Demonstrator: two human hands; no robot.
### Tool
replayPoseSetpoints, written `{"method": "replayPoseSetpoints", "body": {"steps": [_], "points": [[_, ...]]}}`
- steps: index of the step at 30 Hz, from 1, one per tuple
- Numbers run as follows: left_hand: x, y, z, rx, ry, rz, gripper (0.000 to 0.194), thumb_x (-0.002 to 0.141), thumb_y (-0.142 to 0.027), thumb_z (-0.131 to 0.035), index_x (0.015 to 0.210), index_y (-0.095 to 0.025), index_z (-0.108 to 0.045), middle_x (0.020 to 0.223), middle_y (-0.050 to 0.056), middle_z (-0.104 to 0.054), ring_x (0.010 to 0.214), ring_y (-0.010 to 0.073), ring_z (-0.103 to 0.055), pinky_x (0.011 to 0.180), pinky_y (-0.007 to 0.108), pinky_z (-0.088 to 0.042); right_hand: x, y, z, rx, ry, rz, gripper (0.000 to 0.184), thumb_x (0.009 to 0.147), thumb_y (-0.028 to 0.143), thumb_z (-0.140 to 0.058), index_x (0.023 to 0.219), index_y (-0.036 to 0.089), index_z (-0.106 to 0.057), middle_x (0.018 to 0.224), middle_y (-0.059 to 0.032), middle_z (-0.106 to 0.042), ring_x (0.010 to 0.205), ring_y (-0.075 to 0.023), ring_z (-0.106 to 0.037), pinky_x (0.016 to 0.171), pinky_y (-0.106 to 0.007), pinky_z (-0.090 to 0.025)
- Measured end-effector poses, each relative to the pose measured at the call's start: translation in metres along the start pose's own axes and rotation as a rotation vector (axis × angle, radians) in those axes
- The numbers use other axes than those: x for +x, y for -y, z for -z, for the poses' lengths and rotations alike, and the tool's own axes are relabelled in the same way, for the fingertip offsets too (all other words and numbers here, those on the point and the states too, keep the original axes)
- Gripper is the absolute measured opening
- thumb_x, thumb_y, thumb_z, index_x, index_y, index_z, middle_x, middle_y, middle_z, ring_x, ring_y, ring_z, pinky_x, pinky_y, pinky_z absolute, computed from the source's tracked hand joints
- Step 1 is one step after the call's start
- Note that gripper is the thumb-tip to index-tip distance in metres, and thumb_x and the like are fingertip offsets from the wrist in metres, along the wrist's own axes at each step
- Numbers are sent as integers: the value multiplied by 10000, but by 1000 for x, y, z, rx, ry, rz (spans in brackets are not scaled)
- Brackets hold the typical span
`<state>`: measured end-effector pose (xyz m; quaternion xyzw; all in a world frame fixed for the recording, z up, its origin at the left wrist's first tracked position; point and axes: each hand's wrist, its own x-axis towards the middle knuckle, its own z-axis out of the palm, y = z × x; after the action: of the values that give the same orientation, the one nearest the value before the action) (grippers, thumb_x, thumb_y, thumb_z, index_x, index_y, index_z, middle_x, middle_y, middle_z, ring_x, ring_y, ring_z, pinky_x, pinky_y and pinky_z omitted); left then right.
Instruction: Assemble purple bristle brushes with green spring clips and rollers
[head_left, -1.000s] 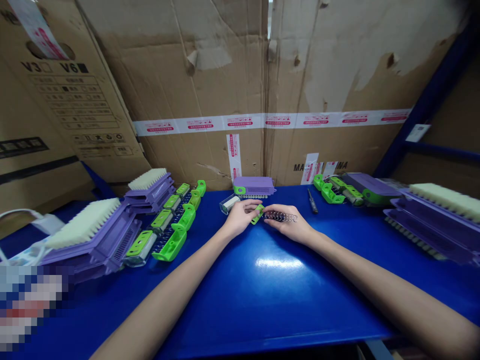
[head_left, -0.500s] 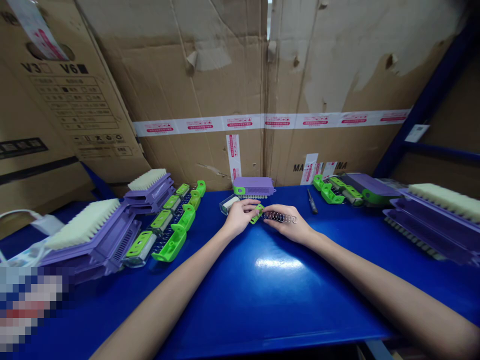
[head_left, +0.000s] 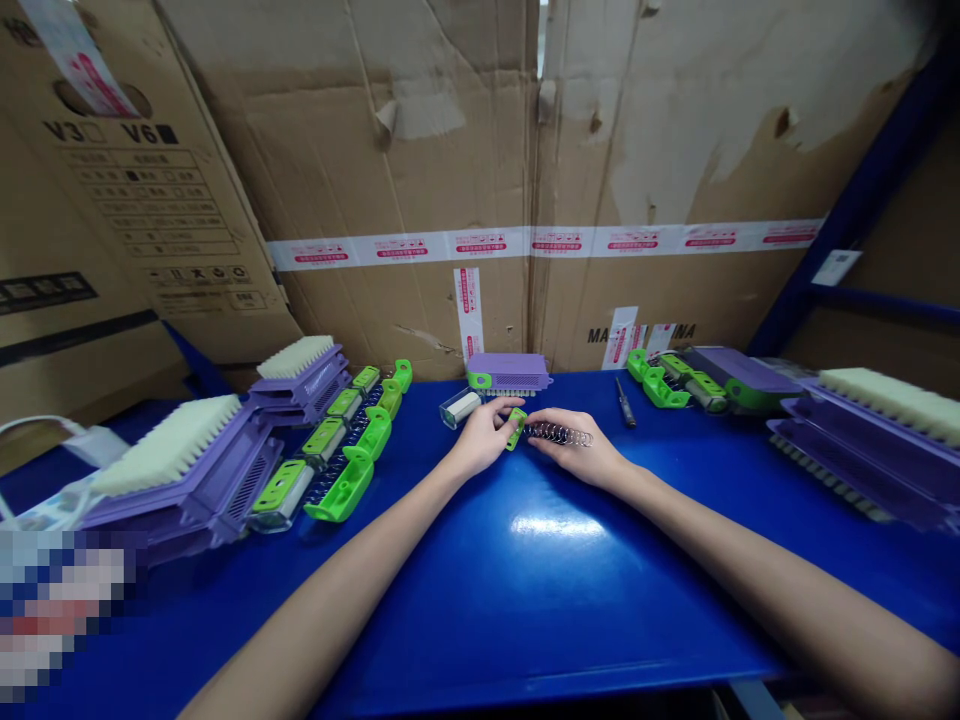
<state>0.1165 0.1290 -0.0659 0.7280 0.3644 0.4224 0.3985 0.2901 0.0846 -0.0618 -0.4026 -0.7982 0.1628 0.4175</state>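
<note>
My left hand (head_left: 485, 437) is closed on a small green plastic part (head_left: 516, 429) with a hole in it, held up on edge above the blue table. To its right, my right hand (head_left: 576, 447) grips a metal coil spring (head_left: 561, 434) that lies along the fingers and points toward the green part. The spring's near end sits close to the green part; whether they touch I cannot tell. Just behind my left hand lies a clear plastic case with a white block (head_left: 460, 407). Beyond both hands stands a purple brush body with a green end (head_left: 510, 372).
Purple brush bodies with cream bristles (head_left: 180, 440) are stacked at left, beside rows of green caps (head_left: 349, 485), springs and clear-sided green parts (head_left: 283, 488). A screwdriver (head_left: 625, 402) lies right of my hands. More purple bodies (head_left: 870, 450) stand far right. Cardboard (head_left: 405, 180) walls the back.
My left hand has turned the green part slightly, so it stands more upright. The clear case behind shows a little more. My right hand and the spring have hardly moved.
</note>
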Motion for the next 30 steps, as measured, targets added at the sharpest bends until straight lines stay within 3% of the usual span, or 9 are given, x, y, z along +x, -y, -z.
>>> {"method": "replayPoseSetpoints", "body": {"steps": [7, 14, 17, 23, 30], "points": [[0, -2, 1, 34, 28, 32, 301, 754, -157, -582, 1048, -129, -641, 749, 24, -653, 581, 99, -516, 561, 212, -410, 0, 3, -1, 128, -13, -96, 192, 775, 263, -613, 949, 191, -652, 892, -30, -695, 795, -162, -638, 754, -294, -495], [2, 0, 1, -170, -98, 48, 125, 714, -153, -653, 823, -132, -594, 791, 34, -645, 755, 126, -609, 715, 241, -475, 4, 0, -3, 283, -87, -258, 236, 716, 319, -661, 902, 174, -648, 865, -40, -692, 788, -168, -641, 745, -302, -503], [3, 1, 1, -190, -70, 61, 94, 710, -179, -664, 774, -132, -613, 775, 38, -667, 753, 135, -622, 751, 263, -485, 6, -1, -3, 324, -117, -287, 260, 688, 333, -681, 887, 169, -648, 858, -46, -691, 768, -170, -640, 734, -308, -508], [1, -3, 2, -203, -38, 69, 220, 727, -335, -669, 834, -143, -689, 853, 61, -715, 824, 181, -643, 800, 308, -495, 7, 0, -1, 364, -127, -292, 271, 669, 354, -692, 864, 173, -640, 832, -39, -692, 757, -172, -646, 737, -319, -519], [0, -6, 2, -153, 4, 81, 228, 706, -348, -674, 774, -132, -693, 786, 52, -711, 743, 168, -625, 731, 283, -474, 4, 2, -2, 368, -145, -299, 261, 680, 338, -687, 884, 182, -636, 834, -33, -699, 786, -181, -660, 755, -322, -526]]}}
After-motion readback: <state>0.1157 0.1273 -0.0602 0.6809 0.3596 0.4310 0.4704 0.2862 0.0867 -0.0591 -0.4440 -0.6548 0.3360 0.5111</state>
